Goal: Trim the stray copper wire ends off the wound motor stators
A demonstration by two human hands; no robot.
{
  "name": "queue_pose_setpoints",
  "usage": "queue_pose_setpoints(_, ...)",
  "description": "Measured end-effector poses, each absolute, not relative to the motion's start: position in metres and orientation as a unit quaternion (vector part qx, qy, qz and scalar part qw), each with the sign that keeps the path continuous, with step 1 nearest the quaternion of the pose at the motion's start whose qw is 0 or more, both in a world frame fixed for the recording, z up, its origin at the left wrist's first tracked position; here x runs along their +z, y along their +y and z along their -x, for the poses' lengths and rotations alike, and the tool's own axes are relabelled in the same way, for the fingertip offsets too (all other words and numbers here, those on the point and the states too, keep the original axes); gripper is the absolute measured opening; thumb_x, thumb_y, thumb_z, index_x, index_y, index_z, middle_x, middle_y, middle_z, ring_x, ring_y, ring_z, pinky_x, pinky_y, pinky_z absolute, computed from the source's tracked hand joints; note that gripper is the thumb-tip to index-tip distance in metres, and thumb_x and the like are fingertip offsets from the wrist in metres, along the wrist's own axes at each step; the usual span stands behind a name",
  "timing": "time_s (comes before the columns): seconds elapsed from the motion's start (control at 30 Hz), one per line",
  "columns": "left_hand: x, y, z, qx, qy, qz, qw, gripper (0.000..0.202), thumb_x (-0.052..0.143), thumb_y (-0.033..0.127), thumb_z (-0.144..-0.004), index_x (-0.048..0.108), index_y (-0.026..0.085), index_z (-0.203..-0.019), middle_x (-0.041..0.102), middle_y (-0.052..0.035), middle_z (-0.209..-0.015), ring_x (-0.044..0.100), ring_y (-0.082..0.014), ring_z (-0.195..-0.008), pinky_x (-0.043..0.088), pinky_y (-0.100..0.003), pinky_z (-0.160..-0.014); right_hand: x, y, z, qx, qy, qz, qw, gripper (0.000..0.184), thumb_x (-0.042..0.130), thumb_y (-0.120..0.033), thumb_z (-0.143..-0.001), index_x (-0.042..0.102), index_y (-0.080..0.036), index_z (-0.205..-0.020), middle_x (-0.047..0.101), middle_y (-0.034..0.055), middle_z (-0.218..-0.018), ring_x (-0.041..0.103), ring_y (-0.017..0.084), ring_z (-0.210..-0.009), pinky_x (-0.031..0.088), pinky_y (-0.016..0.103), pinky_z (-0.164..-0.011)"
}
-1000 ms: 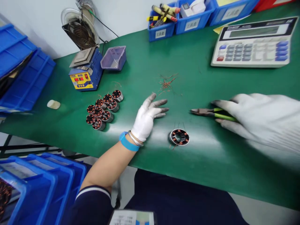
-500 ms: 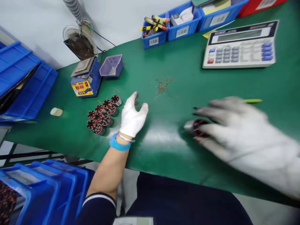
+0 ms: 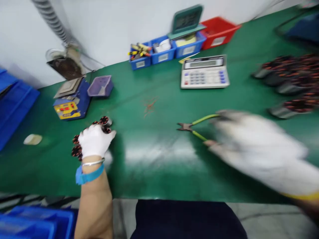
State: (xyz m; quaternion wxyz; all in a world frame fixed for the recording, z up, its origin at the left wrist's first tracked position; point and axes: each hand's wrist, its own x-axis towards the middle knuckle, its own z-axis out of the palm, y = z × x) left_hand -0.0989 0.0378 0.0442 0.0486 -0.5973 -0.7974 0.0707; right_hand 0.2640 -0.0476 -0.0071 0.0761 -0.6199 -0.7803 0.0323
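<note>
My left hand [image 3: 96,141], in a white glove, lies closed over a cluster of small motor stators [image 3: 105,121] with copper windings at the left. Its curled fingers hide most of them, so the exact grip on a stator is partly covered. On the right, my gloved right hand [image 3: 239,142] is smeared by motion. Its thumb and fingers are apart, close to the handle ends of small cutting pliers [image 3: 185,126] with green handles. The pliers look sharp against the blurred hand, jaws pointing left. I see no stator in the right hand.
Many more stators [image 3: 286,83] stand at the right. A calculator [image 3: 205,72], blue boxes [image 3: 163,57] and a red box [image 3: 218,33] line the back. Wire scraps [image 3: 150,106] lie mid-table. A blue device [image 3: 72,104] and purple tray [image 3: 101,86] stand at left.
My view has turned right. My left hand has moved left onto the stators. My right hand, which had a stator at its fingers, has shifted right along the pliers, and that stator no longer shows.
</note>
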Motion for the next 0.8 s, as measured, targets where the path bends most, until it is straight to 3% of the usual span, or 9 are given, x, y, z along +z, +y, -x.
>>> queue_pose_setpoints(0.07,0.041,0.035,0.091,0.062,-0.768,0.637,0.026,0.044,0.058,0.051,-0.084,0.070,0.015,-0.105,0.071,-0.0199,-0.124,0.067,-0.0415,-0.115,0.053,-0.048,-0.092,-0.011,-0.047,-0.249,0.051,-0.773,0.631,-0.043,0.044,0.049,-0.041,-0.097,0.063,-0.022,-0.135,0.052,0.0150,-0.148,0.059,0.033,-0.118,0.054,0.047,-0.093)
queue_pose_setpoints(0.23,0.024,0.023,0.058,0.047,-0.712,0.699,-0.037,0.034,0.051,0.039,-0.090,0.066,0.020,-0.113,0.074,-0.0134,-0.112,0.072,-0.0349,-0.105,0.056,-0.044,-0.088,-0.006,-0.034,-0.237,0.048,-0.694,0.710,-0.108,0.043,0.034,-0.025,-0.099,0.063,-0.023,-0.131,0.059,0.0174,-0.131,0.065,0.029,-0.092,0.051,0.038,-0.066)
queue_pose_setpoints(0.33,0.020,0.014,0.045,-0.003,-0.658,0.741,-0.137,0.067,0.067,0.043,-0.079,0.054,0.017,-0.140,0.066,-0.0147,-0.136,0.068,-0.0339,-0.118,0.056,-0.044,-0.098,0.012,-0.034,-0.233,0.037,-0.693,0.713,-0.101,0.040,0.036,-0.030,-0.100,0.063,-0.018,-0.127,0.054,0.0212,-0.137,0.063,0.033,-0.104,0.052,0.042,-0.073)
queue_pose_setpoints(0.43,0.019,0.009,0.043,-0.012,-0.556,0.789,-0.263,0.112,0.083,0.036,-0.059,0.033,0.012,-0.157,0.053,-0.0186,-0.151,0.063,-0.0344,-0.127,0.055,-0.043,-0.105,0.022,-0.033,-0.210,0.126,-0.765,0.628,-0.066,0.035,0.052,-0.043,-0.095,0.065,-0.020,-0.118,0.061,0.0161,-0.126,0.064,0.031,-0.104,0.053,0.041,-0.078)
queue_pose_setpoints(0.5,0.017,0.008,0.040,-0.018,-0.500,0.808,-0.310,0.101,0.081,0.028,-0.060,0.043,0.013,-0.151,0.059,-0.0167,-0.146,0.065,-0.0316,-0.122,0.056,-0.042,-0.105,0.019,-0.027,-0.192,0.198,-0.803,0.560,-0.042,0.042,0.064,-0.052,-0.087,0.066,-0.023,-0.117,0.064,0.0109,-0.120,0.067,0.028,-0.098,0.054,0.039,-0.077)
queue_pose_setpoints(0.6,0.009,0.004,0.028,-0.058,-0.479,0.812,-0.329,0.037,0.067,0.022,-0.075,0.070,0.020,-0.111,0.076,-0.0071,-0.110,0.072,-0.0240,-0.102,0.058,-0.038,-0.097,0.006,-0.014,-0.180,0.217,-0.825,0.521,0.007,0.054,0.072,-0.049,-0.078,0.064,-0.026,-0.127,0.061,0.0088,-0.135,0.065,0.027,-0.112,0.054,0.038,-0.091)
queue_pose_setpoints(0.67,0.002,0.001,0.019,-0.096,-0.529,0.794,-0.283,0.012,0.064,0.029,-0.080,0.069,0.022,-0.088,0.075,-0.0060,-0.093,0.072,-0.0245,-0.091,0.059,-0.040,-0.089,-0.004,-0.006,-0.186,0.209,-0.821,0.530,0.045,0.053,0.065,-0.042,-0.083,0.061,-0.023,-0.132,0.055,0.0112,-0.145,0.061,0.028,-0.122,0.053,0.040,-0.098)
queue_pose_setpoints(0.73,-0.003,0.001,0.013,-0.105,-0.541,0.782,-0.293,0.032,0.075,0.041,-0.073,0.068,0.022,-0.098,0.075,-0.0079,-0.099,0.071,-0.0275,-0.093,0.060,-0.042,-0.087,-0.016,0.002,-0.200,0.205,-0.806,0.552,0.067,0.057,0.060,-0.040,-0.084,0.058,-0.022,-0.137,0.054,0.0130,-0.148,0.063,0.031,-0.121,0.056,0.042,-0.087)
queue_pose_setpoints(0.8,-0.006,0.003,0.012,-0.116,-0.524,0.783,-0.316,0.066,0.080,0.045,-0.065,0.062,0.020,-0.124,0.069,-0.0128,-0.125,0.070,-0.0304,-0.106,0.060,-0.045,-0.093,-0.028,0.009,-0.215,0.202,-0.792,0.571,0.069,0.064,0.066,-0.047,-0.076,0.060,-0.024,-0.136,0.058,0.0119,-0.143,0.067,0.034,-0.112,0.057,0.044,-0.074)
